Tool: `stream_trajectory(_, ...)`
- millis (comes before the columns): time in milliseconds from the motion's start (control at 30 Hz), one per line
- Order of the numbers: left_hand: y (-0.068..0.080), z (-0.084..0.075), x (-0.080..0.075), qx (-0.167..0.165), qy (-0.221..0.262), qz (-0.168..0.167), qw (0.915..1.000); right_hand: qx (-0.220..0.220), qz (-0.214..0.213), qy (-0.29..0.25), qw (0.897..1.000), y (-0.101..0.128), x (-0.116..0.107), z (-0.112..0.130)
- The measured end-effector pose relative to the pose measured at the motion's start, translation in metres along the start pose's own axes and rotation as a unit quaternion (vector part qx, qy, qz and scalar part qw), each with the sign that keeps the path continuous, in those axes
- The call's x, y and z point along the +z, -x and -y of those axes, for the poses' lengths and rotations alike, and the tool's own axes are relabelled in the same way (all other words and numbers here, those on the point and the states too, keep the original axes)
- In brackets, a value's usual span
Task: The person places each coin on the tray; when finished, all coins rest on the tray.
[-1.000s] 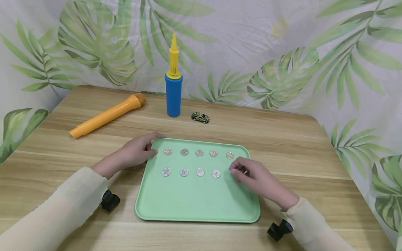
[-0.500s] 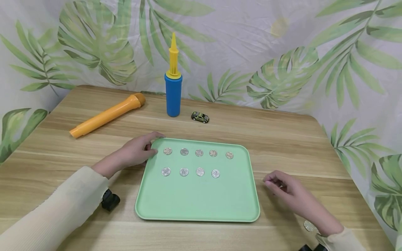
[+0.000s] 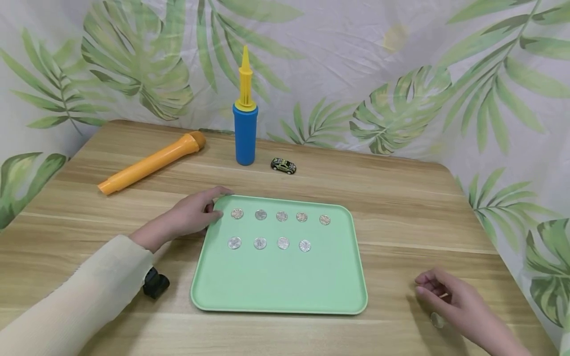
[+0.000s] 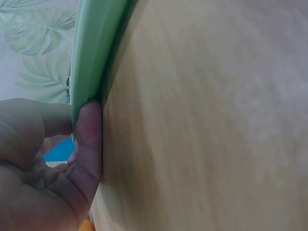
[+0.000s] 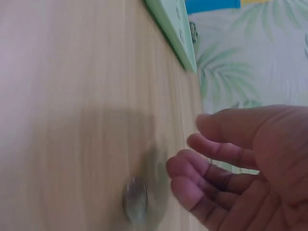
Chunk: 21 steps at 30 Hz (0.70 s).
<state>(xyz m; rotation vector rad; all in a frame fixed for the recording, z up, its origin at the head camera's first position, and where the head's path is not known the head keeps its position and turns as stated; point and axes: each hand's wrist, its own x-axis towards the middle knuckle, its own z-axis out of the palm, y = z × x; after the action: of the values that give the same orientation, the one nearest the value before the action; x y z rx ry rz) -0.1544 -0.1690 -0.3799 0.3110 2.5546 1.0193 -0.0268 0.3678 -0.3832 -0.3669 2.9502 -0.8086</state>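
At the back left corner of the green tray [image 3: 276, 284], my left hand [image 3: 189, 215] pinches the rim. In the left wrist view the thumb and a finger lie on either side of the tray edge [image 4: 94, 53]. Silver coins [image 3: 282, 243] lie flat in the tray in two rows of several each. Right of the tray, my right hand [image 3: 460, 304] hovers over the table with loosely bent fingers and nothing between them. A single coin [image 3: 437, 320] lies on the table just below it; the right wrist view shows this coin [image 5: 135, 199] near the fingertips.
Behind the tray an upright blue and yellow hand pump [image 3: 245, 133] stands beside a small toy car [image 3: 283, 165]. An orange toy microphone [image 3: 151, 163] lies at the back left of the wooden table [image 3: 401, 198]. A leaf-print cloth [image 3: 329, 59] hangs behind.
My right hand has moved from over the tray's right side out to the right and toward me, above the loose coin. The left hand and the coins in the tray stay put.
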Motion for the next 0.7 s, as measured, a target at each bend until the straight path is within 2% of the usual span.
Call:
stream_trajectory(133,0.0,-0.001,0.0,0.002,-0.002,0.0,1.0,0.058,0.033,0.015,0.998,0.011,-0.005,-0.009)
stream_trajectory(300,-0.001,0.0,0.001,0.011,-0.008,-0.002,0.9999,0.126,0.088,0.018,0.988,0.02,-0.009,-0.015)
stream_trajectory(500,-0.001,0.0,0.0,0.025,-0.021,-0.012,0.9994,0.145,0.098,0.024,0.984,0.028,-0.008,-0.021)
stream_trajectory(700,-0.002,0.001,0.001,0.031,-0.022,-0.013,0.9992,0.155,0.14,0.008,0.978,0.035,-0.01,-0.028)
